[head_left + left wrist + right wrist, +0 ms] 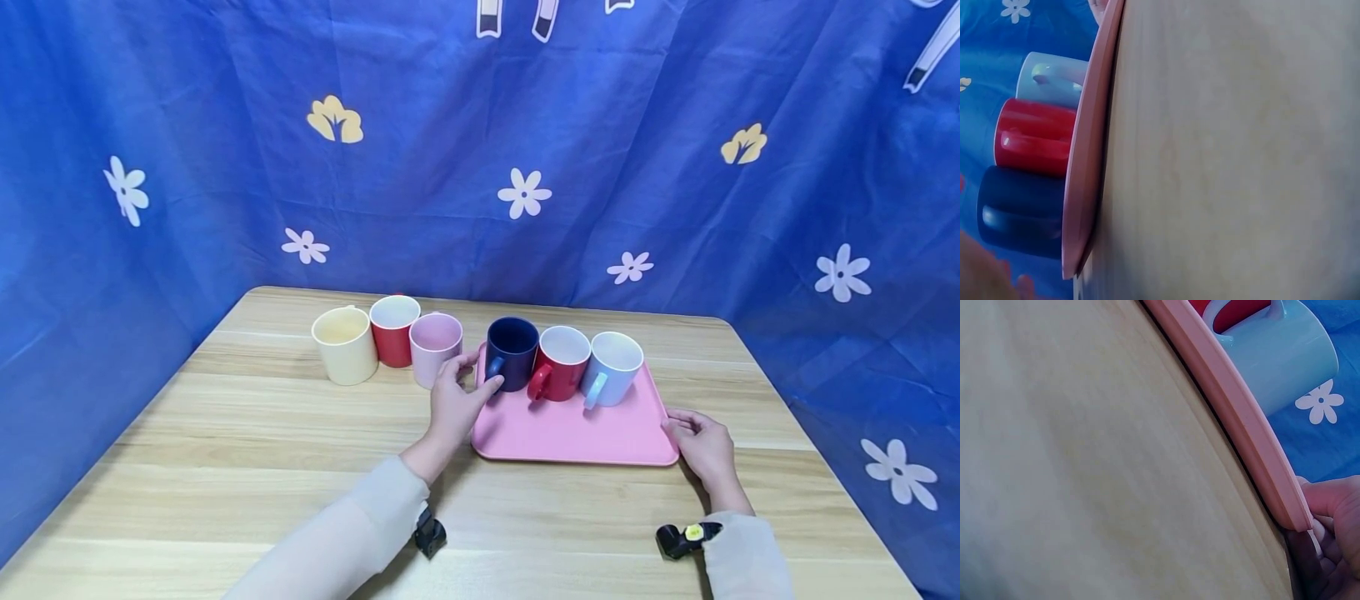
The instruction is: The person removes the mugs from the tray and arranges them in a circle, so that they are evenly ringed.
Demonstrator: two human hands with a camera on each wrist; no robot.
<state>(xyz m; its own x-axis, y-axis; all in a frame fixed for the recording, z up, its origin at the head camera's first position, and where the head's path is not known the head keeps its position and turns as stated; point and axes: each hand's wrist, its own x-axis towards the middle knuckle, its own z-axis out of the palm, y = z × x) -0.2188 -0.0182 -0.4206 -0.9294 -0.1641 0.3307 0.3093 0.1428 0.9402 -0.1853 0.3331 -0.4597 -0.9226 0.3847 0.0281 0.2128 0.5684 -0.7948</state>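
Note:
A pink tray (577, 437) lies on the table, bearing a row of three upright mugs along its far side. These are a dark blue mug (512, 354), a red mug (562, 367) and a light blue mug (612, 371), handles facing the near side. My left hand (453, 406) is beside the dark blue mug, thumb and fingers spread apart at its left and near side; the left wrist view shows the mug (1021, 212) with no fingers wrapped round it. At the tray's right near corner, my right hand (701, 442) pinches the rim, thumb above and fingers below.
Left of the tray stand a cream mug (347, 350), another red mug (393, 337) with white inside and a pale pink mug (435, 354), close together. The wooden table (300, 500) ends at a blue patterned curtain (420, 167) behind it.

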